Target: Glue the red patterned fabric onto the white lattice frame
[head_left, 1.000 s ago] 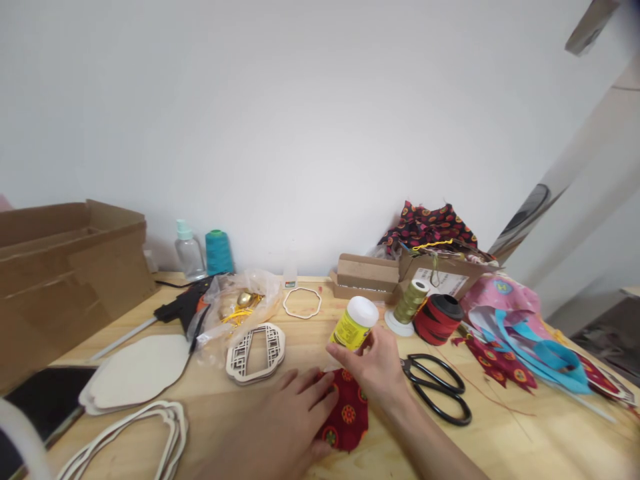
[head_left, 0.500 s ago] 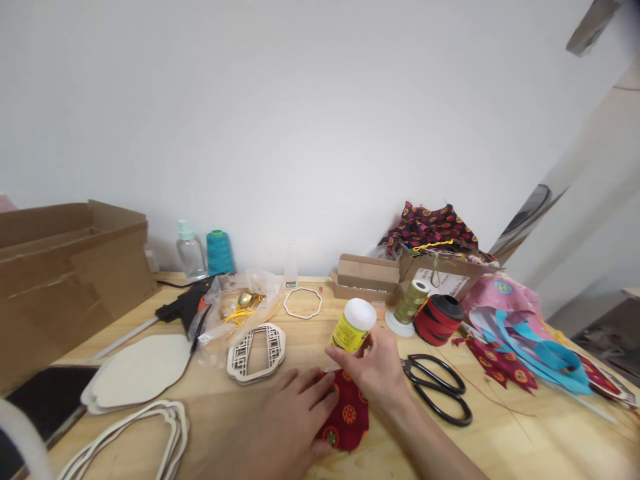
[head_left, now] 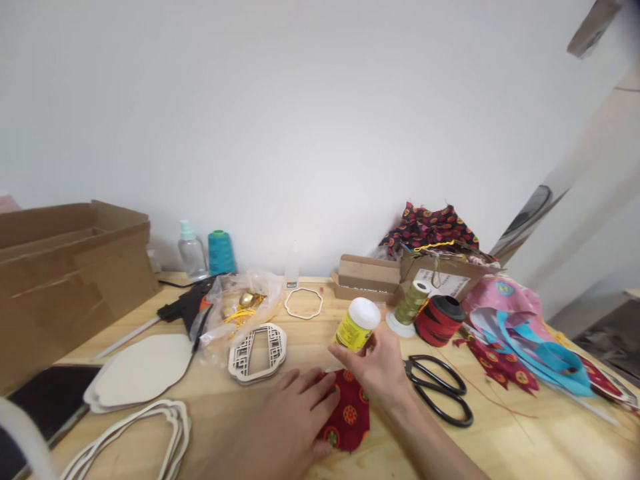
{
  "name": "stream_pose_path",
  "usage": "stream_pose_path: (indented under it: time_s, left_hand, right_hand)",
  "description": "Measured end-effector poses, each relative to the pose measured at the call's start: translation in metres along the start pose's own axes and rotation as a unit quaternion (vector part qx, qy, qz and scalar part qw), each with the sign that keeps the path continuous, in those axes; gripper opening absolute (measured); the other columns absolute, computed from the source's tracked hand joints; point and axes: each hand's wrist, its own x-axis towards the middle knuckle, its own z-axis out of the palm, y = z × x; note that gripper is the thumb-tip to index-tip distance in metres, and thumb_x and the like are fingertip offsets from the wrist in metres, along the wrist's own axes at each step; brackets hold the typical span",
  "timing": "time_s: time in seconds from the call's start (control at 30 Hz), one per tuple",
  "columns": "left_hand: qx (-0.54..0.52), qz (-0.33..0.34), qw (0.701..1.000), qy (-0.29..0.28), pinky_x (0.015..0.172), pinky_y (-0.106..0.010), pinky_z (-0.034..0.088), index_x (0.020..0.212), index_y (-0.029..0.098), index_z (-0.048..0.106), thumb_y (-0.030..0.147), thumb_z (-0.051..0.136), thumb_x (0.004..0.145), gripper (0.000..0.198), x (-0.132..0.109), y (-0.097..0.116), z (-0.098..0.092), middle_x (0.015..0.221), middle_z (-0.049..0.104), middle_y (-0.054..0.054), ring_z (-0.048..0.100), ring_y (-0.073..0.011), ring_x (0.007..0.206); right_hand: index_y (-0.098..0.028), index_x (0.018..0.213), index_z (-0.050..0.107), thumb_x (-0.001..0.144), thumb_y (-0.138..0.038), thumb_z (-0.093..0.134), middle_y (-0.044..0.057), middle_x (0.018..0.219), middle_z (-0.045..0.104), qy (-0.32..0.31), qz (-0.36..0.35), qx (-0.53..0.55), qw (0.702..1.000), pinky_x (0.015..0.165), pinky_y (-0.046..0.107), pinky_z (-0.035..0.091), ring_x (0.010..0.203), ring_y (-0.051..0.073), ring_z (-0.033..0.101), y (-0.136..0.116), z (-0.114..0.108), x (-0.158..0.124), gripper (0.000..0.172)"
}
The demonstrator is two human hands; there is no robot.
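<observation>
My right hand is closed round a small glue bottle with a yellow label and a white cap, tilted above the table. Just below it lies a red patterned fabric piece on the wooden table. My left hand lies flat with its fingers spread on the left edge of that fabric. Black scissors rest right of my right hand.
A lattice wooden cutout, plain wooden shapes, frame cutouts, a glue gun and a plastic bag lie left. A cardboard box stands far left. Thread spools, red ribbon and fabrics crowd the right.
Almost nothing has changed: both hands keep their hold and place, and the view has only shifted slightly.
</observation>
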Motion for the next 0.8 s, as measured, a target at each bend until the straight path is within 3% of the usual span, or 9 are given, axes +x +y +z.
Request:
stream_pose_path:
  time_s: [0.4, 0.8]
  left_hand:
    - [0.003, 0.008, 1.000, 0.008, 0.094, -0.050, 0.036, 0.121, 0.021, 0.045, 0.028, 0.059, 0.072, 0.051, 0.0002, -0.0011, 0.0013, 0.129, 0.049, -0.009, 0.042, -0.0290, 0.117]
    - [-0.022, -0.010, 1.000, -0.008, 0.095, -0.051, 0.034, 0.121, 0.018, 0.046, 0.027, 0.058, 0.072, 0.052, 0.0017, 0.0025, -0.0023, 0.129, 0.048, -0.011, 0.040, -0.0303, 0.118]
  right_hand:
    - [-0.016, 0.067, 0.053, 0.062, -0.042, 0.067, 0.001, 0.058, 0.056, -0.023, 0.011, 0.013, 1.000, 0.042, 0.022, 0.035, 0.049, 0.013, 0.048, 0.0025, 0.0052, -0.0011, 0.029]
    - [-0.017, 0.067, 0.053, 0.063, -0.041, 0.066, 0.001, 0.057, 0.057, 0.002, -0.020, -0.025, 0.999, 0.042, 0.023, 0.036, 0.048, 0.013, 0.048, 0.0023, -0.0011, 0.0020, 0.028]
